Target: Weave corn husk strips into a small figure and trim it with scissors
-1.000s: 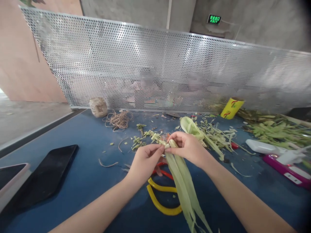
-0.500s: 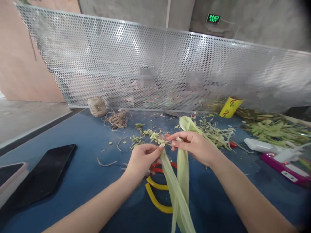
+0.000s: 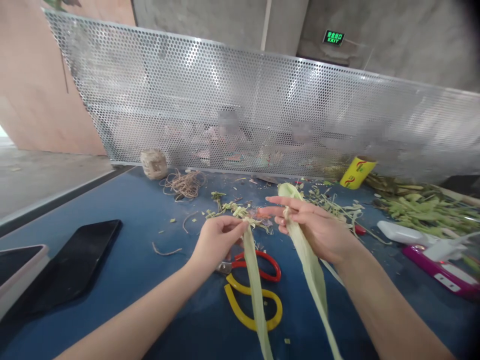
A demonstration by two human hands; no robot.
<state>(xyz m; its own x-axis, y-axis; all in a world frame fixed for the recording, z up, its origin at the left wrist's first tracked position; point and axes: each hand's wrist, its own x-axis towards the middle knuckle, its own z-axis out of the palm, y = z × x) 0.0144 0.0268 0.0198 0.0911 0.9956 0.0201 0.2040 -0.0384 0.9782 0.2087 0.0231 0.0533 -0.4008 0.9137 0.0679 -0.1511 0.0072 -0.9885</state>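
Note:
My left hand point(image 3: 221, 237) pinches the top end of a long, narrow pale green corn husk strip point(image 3: 255, 290), which hangs down toward me. Between the fingers of my right hand point(image 3: 315, 225) is the gathered tip of a wider corn husk point(image 3: 309, 265); its index finger is stretched out to the left. The two husks hang apart. Under the narrow strip lie scissors point(image 3: 275, 305) with one red and one yellow handle, their blades partly hidden by my left hand. Behind my right hand another folded husk point(image 3: 288, 191) rests on the table.
A ball of twine point(image 3: 154, 164) and loose string point(image 3: 184, 185) stand at the back left, phones point(image 3: 71, 265) at the left. Husk scraps point(image 3: 234, 207) lie mid-table. At right are a yellow roll point(image 3: 357, 172), leafy stalks point(image 3: 427, 205) and a purple power strip point(image 3: 440, 270). A perforated metal screen point(image 3: 240, 85) closes the back.
My hands have moved apart, and the husks that crossed now hang separately. The right husk has swung right, uncovering more of the scissors' handles. The view has shifted slightly.

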